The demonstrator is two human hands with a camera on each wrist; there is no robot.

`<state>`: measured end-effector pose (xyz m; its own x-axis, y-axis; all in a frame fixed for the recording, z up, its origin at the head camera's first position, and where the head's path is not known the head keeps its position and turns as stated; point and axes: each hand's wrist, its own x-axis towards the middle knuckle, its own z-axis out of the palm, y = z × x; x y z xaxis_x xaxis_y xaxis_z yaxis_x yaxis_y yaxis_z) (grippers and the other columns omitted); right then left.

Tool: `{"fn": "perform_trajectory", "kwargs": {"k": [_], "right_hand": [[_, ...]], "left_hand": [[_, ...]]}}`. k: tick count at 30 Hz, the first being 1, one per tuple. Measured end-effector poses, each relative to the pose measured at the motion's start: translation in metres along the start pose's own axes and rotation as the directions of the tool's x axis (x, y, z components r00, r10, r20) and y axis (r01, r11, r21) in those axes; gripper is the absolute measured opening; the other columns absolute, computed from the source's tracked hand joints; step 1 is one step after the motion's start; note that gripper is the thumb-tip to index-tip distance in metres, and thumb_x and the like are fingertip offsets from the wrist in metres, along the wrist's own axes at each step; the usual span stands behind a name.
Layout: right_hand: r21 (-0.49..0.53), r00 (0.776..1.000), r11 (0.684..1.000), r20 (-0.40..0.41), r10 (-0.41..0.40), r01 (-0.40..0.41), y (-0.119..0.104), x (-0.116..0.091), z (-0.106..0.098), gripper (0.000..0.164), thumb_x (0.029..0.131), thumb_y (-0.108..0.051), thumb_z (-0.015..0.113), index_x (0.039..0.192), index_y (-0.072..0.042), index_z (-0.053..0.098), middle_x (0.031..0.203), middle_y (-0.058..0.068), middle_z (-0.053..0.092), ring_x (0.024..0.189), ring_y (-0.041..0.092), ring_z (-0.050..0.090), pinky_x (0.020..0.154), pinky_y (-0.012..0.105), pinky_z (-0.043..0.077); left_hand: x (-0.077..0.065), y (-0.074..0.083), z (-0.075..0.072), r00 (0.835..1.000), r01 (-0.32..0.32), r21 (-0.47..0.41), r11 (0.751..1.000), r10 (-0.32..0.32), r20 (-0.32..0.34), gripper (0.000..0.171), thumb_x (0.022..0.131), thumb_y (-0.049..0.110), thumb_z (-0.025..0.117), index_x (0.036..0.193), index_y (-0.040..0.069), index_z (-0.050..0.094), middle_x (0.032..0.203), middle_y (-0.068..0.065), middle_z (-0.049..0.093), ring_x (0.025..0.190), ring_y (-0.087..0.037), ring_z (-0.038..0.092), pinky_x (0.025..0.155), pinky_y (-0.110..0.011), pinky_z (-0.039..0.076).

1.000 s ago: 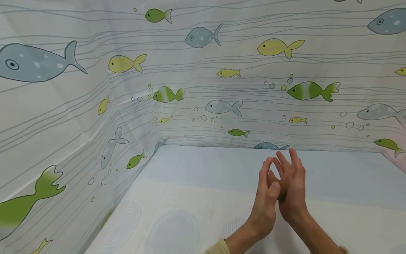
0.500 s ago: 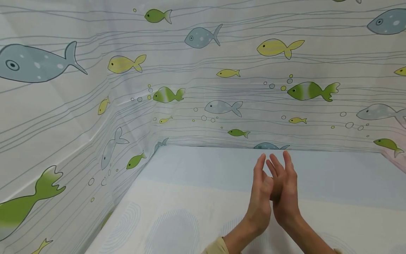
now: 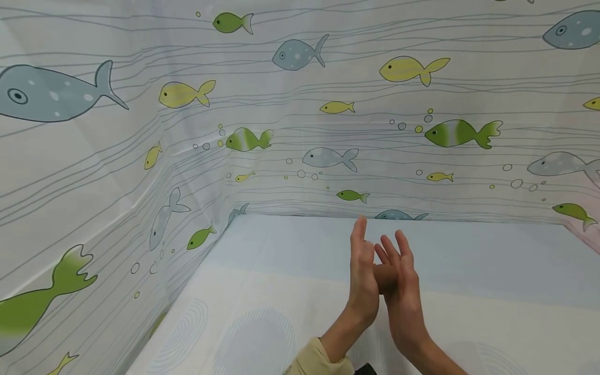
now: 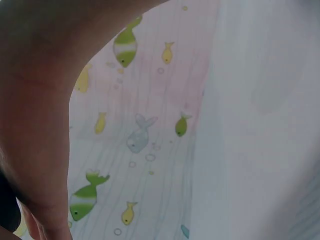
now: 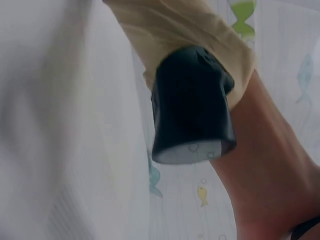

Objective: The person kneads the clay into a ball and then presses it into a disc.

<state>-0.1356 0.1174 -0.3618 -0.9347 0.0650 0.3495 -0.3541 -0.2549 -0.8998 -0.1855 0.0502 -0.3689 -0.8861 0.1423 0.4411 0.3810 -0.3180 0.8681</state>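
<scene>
From my distant seat I see the brown lump (image 3: 386, 279) between both palms, right of the left hand (image 3: 363, 278) and left of the right hand (image 3: 405, 294), neither clearly nearer, fingers rather straight, its long axis uncertain to me.

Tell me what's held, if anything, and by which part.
A brown lump, held by its two sides between the left hand and right hand.

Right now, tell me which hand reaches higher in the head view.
The left hand, left of the brown lump: one fingertip stands above the whole right hand.
</scene>
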Motion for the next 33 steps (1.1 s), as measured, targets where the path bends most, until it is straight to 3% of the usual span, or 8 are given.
{"fn": "perform_trajectory", "kwargs": {"k": [8, 13, 17, 21, 26, 29, 33], "right_hand": [[-0.009, 0.999, 1.000, 0.048, -0.020, 0.020, 0.004, -0.006, 0.004, 0.053, 0.107, -0.040, 0.012, 0.159, -0.032, 0.003, 0.166, 0.002, 0.008, 0.151, 0.027, 0.013, 0.105, 0.017, 0.033], [0.003, 0.997, 0.999, 0.069, -0.040, 0.040, 0.005, -0.010, 0.005, 0.053, 0.107, -0.038, 0.011, 0.159, -0.031, 0.003, 0.164, 0.002, 0.019, 0.150, 0.019, 0.016, 0.109, 0.020, 0.030], [0.004, 0.998, 1.000, 0.063, -0.021, 0.021, 0.002, -0.007, 0.005, 0.053, 0.108, -0.039, 0.011, 0.159, -0.031, 0.002, 0.163, 0.003, 0.024, 0.150, 0.019, 0.017, 0.108, 0.021, 0.032], [0.030, 0.999, 0.999, 0.028, 0.028, -0.028, -0.004, -0.001, 0.000, 0.055, 0.106, -0.045, 0.014, 0.159, -0.034, 0.002, 0.165, -0.002, 0.015, 0.151, 0.024, 0.014, 0.112, 0.030, 0.029], [0.078, 0.997, 0.995, -0.043, 0.066, -0.063, -0.010, 0.007, -0.010, 0.059, 0.104, -0.050, 0.018, 0.158, -0.036, 0.002, 0.166, -0.003, 0.011, 0.152, 0.022, 0.011, 0.120, 0.048, 0.012], [0.124, 0.992, 0.989, -0.084, 0.092, -0.081, -0.013, 0.013, -0.016, 0.060, 0.103, -0.053, 0.020, 0.158, -0.038, 0.002, 0.166, -0.005, 0.008, 0.151, 0.018, 0.010, 0.122, 0.047, 0.008], [0.182, 0.984, 0.978, -0.127, 0.125, -0.101, -0.015, 0.019, -0.024, 0.060, 0.102, -0.055, 0.023, 0.157, -0.042, 0.002, 0.166, -0.008, 0.004, 0.151, 0.016, 0.012, 0.122, 0.039, 0.013]], "left_hand": [[0.009, -0.001, -0.011, 0.999, -0.033, 0.030, 0.999, 0.034, -0.035, 0.059, 0.100, 0.046, 0.029, 0.156, 0.028, 0.022, 0.160, 0.011, 0.022, 0.149, -0.014, 0.017, 0.118, -0.056, 0.010], [0.012, 0.000, -0.015, 0.998, -0.054, 0.048, 0.997, 0.056, -0.042, 0.061, 0.101, 0.046, 0.027, 0.157, 0.022, 0.021, 0.162, 0.006, 0.020, 0.149, -0.020, 0.018, 0.117, -0.061, 0.010], [0.011, -0.001, -0.014, 0.999, -0.042, 0.049, 0.998, 0.043, -0.029, 0.061, 0.101, 0.046, 0.027, 0.157, 0.025, 0.020, 0.162, 0.009, 0.020, 0.150, -0.016, 0.016, 0.118, -0.058, 0.009], [0.005, -0.003, -0.008, 1.000, -0.014, 0.038, 0.999, 0.013, 0.022, 0.060, 0.101, 0.047, 0.028, 0.157, 0.029, 0.019, 0.161, 0.014, 0.021, 0.149, -0.011, 0.014, 0.118, -0.055, 0.010], [-0.006, -0.008, 0.004, 0.993, 0.017, 0.049, 0.999, -0.023, 0.115, 0.061, 0.099, 0.045, 0.028, 0.157, 0.026, 0.019, 0.160, 0.016, 0.021, 0.149, -0.009, 0.016, 0.118, -0.052, 0.014], [-0.013, -0.009, 0.011, 0.986, 0.036, 0.066, 0.997, -0.046, 0.159, 0.061, 0.099, 0.043, 0.029, 0.157, 0.027, 0.018, 0.160, 0.018, 0.020, 0.149, -0.008, 0.015, 0.119, -0.048, 0.017], [-0.021, -0.008, 0.018, 0.975, 0.042, 0.088, 0.995, -0.060, 0.216, 0.060, 0.100, 0.045, 0.029, 0.157, 0.031, 0.016, 0.161, 0.019, 0.014, 0.150, -0.009, 0.011, 0.120, -0.040, 0.020]]}}
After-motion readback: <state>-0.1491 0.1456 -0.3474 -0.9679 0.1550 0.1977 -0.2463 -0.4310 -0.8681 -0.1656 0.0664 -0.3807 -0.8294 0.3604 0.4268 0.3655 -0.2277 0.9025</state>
